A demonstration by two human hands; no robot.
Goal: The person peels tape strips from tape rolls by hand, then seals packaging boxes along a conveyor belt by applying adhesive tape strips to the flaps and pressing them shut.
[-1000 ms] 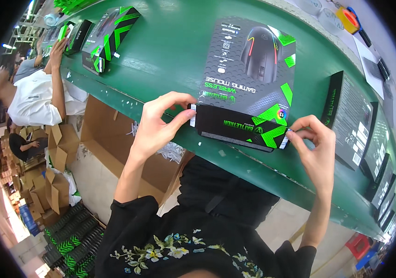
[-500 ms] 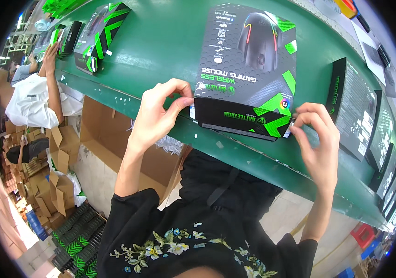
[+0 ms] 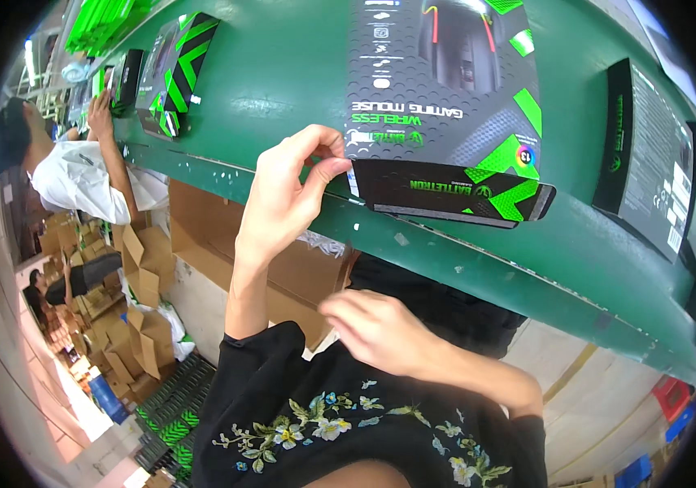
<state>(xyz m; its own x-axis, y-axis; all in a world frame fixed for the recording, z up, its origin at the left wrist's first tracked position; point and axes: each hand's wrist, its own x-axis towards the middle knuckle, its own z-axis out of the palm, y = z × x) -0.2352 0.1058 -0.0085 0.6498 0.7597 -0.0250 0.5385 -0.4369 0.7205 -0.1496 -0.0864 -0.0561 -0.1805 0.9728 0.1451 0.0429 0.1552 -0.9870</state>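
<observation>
A black and green gaming mouse box (image 3: pixel 445 122) lies on the green bench, its printed face up. Its end flap (image 3: pixel 453 195) hangs toward me, tilted out over the bench's near edge. My left hand (image 3: pixel 287 191) is at the box's near left corner, thumb and forefinger pinched together there beside a small pale side tab (image 3: pixel 353 180). My right hand (image 3: pixel 384 329) is away from the box, in front of my body below the bench edge. Motion smears its fingers, and I see nothing clearly in it.
More boxes stand at the right (image 3: pixel 649 159) and upper left (image 3: pixel 173 73). A person in a white shirt (image 3: pixel 79 179) works at the bench on the left. Open cartons (image 3: pixel 209 236) stand below, with stacked black and green boxes (image 3: pixel 173 407) on the floor.
My right hand has left the box's near right corner and swung down and left toward my body. My left hand stays at the left corner. The box sits higher in view.
</observation>
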